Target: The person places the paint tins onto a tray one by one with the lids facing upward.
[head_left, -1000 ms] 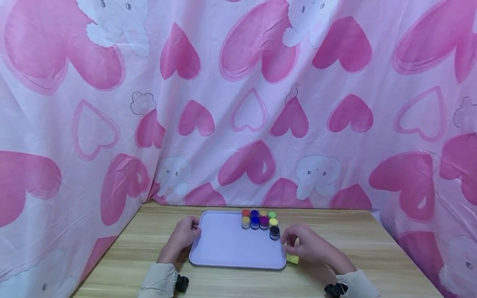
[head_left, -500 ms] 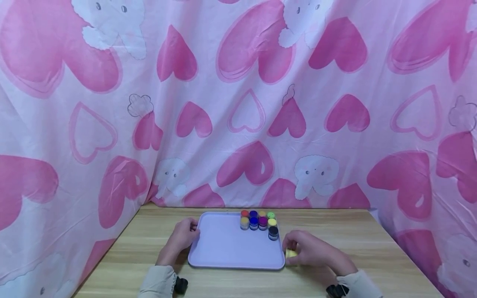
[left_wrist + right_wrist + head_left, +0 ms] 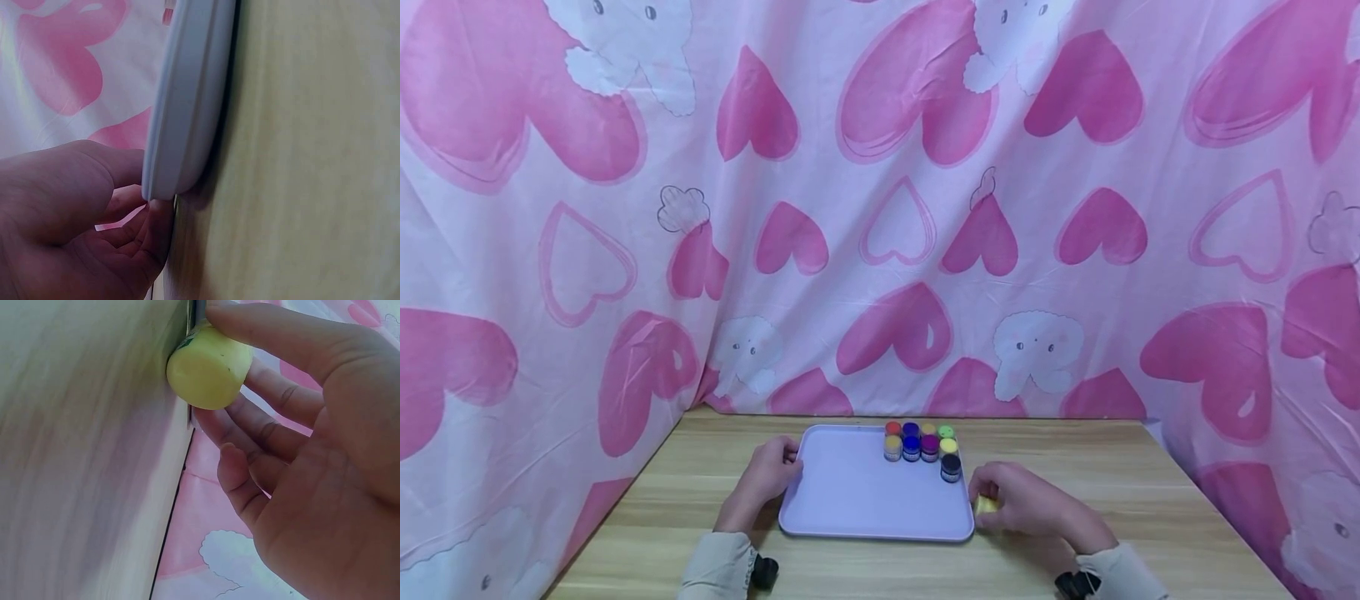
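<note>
A pale lilac tray [image 3: 868, 492] lies on the wooden table. My left hand [image 3: 771, 469] holds its left edge; in the left wrist view the thumb lies over the rim and the other fingers curl beneath. Beside the tray's right edge, my right hand [image 3: 1018, 500] holds a small yellow-lidded paint jar [image 3: 986, 505] between thumb and fingers. In the right wrist view the jar's yellow lid [image 3: 206, 375] faces the camera, close to the table and the tray side, its body mostly hidden. On the tray, a black-lidded paint jar [image 3: 951, 469] stands nearest this hand.
Several more paint jars stand in two rows at the tray's back right, among them a red-lidded jar [image 3: 892, 428], a purple-lidded jar [image 3: 929, 448] and a green-lidded jar [image 3: 946, 432]. A pink heart-patterned curtain [image 3: 880, 317] hangs behind and beside the wooden table [image 3: 865, 571].
My right hand has closed round the yellow-lidded jar, which lay on the table by the tray's right edge; the jar has shifted slightly back. My left hand has stayed at the tray edge.
</note>
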Motion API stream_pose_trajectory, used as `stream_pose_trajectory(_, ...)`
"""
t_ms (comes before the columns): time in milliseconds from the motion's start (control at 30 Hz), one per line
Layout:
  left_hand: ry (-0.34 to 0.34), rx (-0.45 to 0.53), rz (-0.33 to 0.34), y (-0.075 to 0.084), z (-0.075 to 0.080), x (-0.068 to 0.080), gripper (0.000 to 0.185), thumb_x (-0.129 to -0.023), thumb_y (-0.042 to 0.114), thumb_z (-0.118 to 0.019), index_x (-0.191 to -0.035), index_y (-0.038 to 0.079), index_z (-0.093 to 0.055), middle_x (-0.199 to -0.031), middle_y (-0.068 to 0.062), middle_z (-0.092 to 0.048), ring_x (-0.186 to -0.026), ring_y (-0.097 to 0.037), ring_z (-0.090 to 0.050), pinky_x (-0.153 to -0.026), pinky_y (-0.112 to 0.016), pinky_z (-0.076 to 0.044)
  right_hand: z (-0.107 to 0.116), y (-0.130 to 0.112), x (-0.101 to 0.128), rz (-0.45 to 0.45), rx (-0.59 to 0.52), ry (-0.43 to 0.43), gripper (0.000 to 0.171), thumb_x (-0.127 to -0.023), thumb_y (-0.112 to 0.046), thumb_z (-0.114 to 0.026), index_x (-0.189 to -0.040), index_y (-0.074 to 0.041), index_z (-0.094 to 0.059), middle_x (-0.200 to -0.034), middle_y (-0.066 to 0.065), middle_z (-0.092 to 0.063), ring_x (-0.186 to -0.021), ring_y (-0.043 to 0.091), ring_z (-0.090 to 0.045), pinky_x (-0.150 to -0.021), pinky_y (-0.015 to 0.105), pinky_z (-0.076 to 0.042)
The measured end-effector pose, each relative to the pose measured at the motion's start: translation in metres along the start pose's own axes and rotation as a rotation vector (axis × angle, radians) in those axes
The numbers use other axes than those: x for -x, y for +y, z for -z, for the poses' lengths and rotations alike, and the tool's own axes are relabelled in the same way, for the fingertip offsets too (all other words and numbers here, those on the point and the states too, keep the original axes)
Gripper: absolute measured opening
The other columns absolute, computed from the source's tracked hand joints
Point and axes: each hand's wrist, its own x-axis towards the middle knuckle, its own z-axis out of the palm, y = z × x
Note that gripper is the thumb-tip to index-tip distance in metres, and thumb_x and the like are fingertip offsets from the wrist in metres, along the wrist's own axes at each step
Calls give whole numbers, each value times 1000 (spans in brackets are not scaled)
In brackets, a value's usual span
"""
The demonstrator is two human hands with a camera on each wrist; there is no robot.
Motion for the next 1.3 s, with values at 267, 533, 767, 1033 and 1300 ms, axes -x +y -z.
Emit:
stream_pose_trajectory(267,8,6,-6,0,1,2,24,-97,1,-71,-119,-7,-70,-99,-10,-70,-88,-19,-63,-78,-36,-60,6,0,-4,-96,6,52,23,-89,-27,-90,-107,-22,-76,-95,-9,-68,-92,18,-60,-73,25,-53)
stream_pose_trajectory(533,16,-6,-16,1,1,1,22,-95,2,-72,-115,-7,-72,-95,-9,-70,-86,-19,-63,-77,-35,-59,9,-2,-4,-99,-11,98,26,-94,-31,-85,-116,-19,-76,-102,-9,-71,-95,18,-61,-73,26,-53)
stream_pose_trajectory(767,13,-4,-14,2,2,-1,20,-95,2,-72,-114,-5,-72,-95,-9,-68,-86,-19,-63,-76,-34,-58,9,-8,-10,-93,14,143,23,-97,-26,-83,-118,-21,-76,-109,-11,-72,-98,16,-63,-79,27,-53)
stream_pose_trajectory(1033,14,-10,-16,3,3,1,21,-95,2,-72,-114,-6,-72,-95,-9,-69,-85,-19,-63,-76,-34,-59,9,-12,-18,-52,-2,174,21,-98,-25,-81,-117,-21,-75,-109,-11,-73,-99,16,-65,-81,30,-58)
stream_pose_trajectory(1300,12,-7,-17,2,2,2,20,-95,1,-72,-114,-6,-72,-95,-9,-69,-85,-20,-63,-76,-35,-59,7,-12,-29,-30,-41,177,26,-99,-25,-80,-124,-21,-75,-113,-11,-73,-104,16,-66,-91,43,-62)
